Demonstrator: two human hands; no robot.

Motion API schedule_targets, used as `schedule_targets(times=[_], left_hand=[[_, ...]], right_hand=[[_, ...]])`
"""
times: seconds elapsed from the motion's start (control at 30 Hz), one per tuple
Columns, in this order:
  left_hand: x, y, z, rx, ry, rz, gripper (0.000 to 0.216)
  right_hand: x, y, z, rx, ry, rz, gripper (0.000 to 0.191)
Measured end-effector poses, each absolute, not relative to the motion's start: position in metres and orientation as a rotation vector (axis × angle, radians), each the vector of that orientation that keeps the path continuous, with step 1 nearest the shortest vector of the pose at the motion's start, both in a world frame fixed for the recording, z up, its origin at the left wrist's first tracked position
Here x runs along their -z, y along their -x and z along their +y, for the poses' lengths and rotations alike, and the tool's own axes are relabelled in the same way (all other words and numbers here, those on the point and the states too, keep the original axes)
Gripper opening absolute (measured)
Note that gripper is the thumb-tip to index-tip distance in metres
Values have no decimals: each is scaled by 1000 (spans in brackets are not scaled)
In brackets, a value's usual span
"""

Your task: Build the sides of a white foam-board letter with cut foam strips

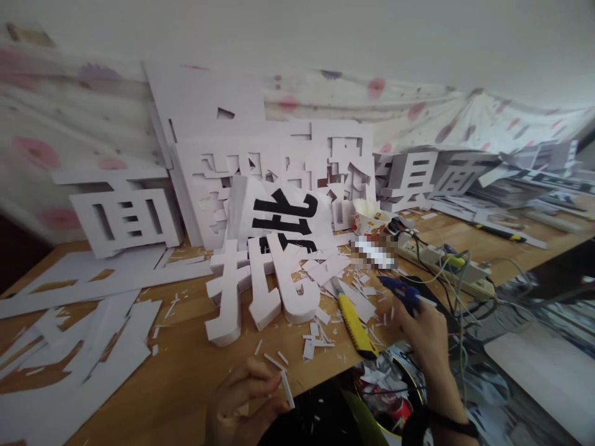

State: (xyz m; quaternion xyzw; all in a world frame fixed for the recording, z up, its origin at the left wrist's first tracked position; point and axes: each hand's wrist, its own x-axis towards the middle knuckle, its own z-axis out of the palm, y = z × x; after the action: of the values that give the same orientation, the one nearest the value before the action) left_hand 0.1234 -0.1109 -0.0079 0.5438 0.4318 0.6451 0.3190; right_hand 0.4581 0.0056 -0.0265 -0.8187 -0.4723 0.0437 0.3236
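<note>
Low at the table's front edge, my left hand pinches a thin white foam strip between thumb and fingers. My right hand is wrapped around a blue hot glue gun, over the right part of the table. Between and beyond my hands stands a white foam character in separate thick pieces. Behind it leans a paper sheet printed with a black character. A yellow utility knife lies left of my right hand, its blade towards the back, among white offcuts.
Cut-out white foam boards and foam characters stand along the curtained wall. A patterned paper cup stands near a power strip with tangled cables. Cut sheets cover the left side. Below the edge is a scrap-filled bin.
</note>
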Motion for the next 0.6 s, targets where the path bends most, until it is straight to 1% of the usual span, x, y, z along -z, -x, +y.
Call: schedule_targets(times=[0.1,0.2,0.3,0.43,0.53,0.6], left_hand=[[5,-129,-107,-1637,-1399,1137,16],[-1,-137,-105,-1586,-1378,1107,16],[-6,-143,-104,-1622,-1353,1127,17],[-10,-142,-102,-1708,-1420,1086,12],[-16,-137,-98,-1768,-1482,1073,8],[-21,-137,-98,-1783,-1486,1079,8]], right_hand=[[10,-463,-20,-335,1892,-1078,58],[-10,-448,-53,-575,1509,-952,44],[-24,-417,-82,-806,1285,-907,38],[-20,-379,-108,-1129,1124,-814,44],[-10,-362,-120,-1344,1056,-901,53],[-9,-352,-125,-1415,1015,-977,57]])
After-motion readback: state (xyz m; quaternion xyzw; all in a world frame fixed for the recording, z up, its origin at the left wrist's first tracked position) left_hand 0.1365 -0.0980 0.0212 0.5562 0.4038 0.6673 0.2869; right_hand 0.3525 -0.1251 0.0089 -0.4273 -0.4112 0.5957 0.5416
